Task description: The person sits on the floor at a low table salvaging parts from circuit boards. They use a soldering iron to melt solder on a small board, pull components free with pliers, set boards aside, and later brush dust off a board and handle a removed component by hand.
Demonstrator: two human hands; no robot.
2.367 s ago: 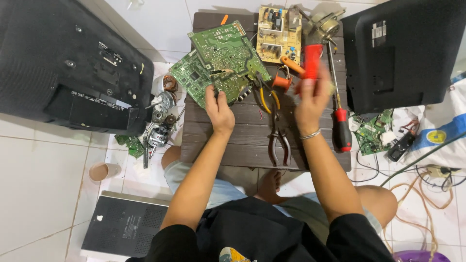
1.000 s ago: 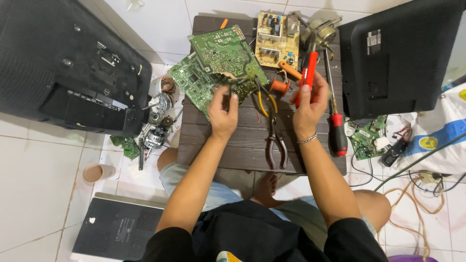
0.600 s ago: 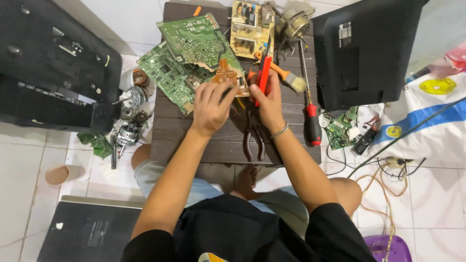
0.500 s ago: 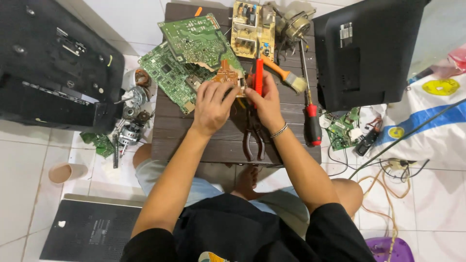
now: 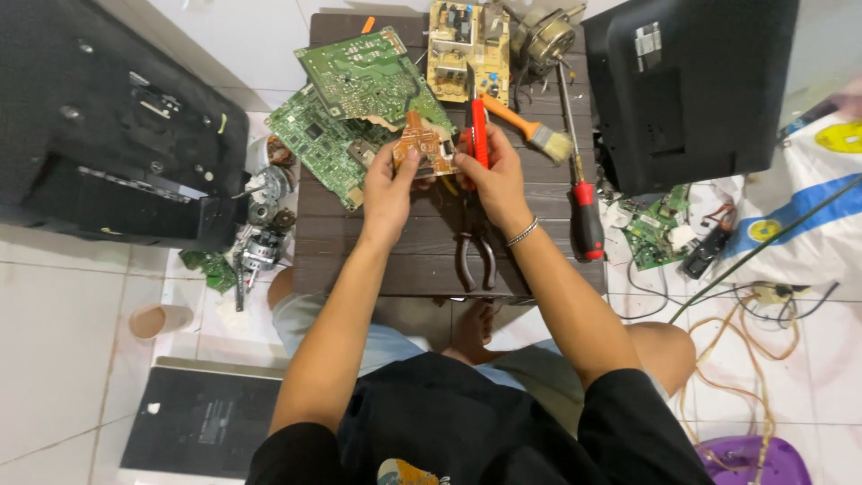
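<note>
My left hand (image 5: 391, 187) holds a small brown circuit board (image 5: 424, 142) above the dark wooden table (image 5: 359, 260). My right hand (image 5: 492, 175) grips a red-handled tool (image 5: 476, 126) upright, its tip by the board's right edge. Both hands meet over the table's middle. Dark-handled pliers (image 5: 476, 256) lie on the table just below my hands.
Two green circuit boards (image 5: 346, 108) and a tan board (image 5: 467, 36) lie at the table's far side, with an orange-handled brush (image 5: 530, 130) and a red-and-black screwdriver (image 5: 582, 202). Black monitor shells stand left (image 5: 108, 135) and right (image 5: 691, 90). Cables and small parts litter the white floor.
My right hand brought the red-handled tool from the table's right side to the middle. My left hand picked up the small brown board, and both hands now meet on it.
</note>
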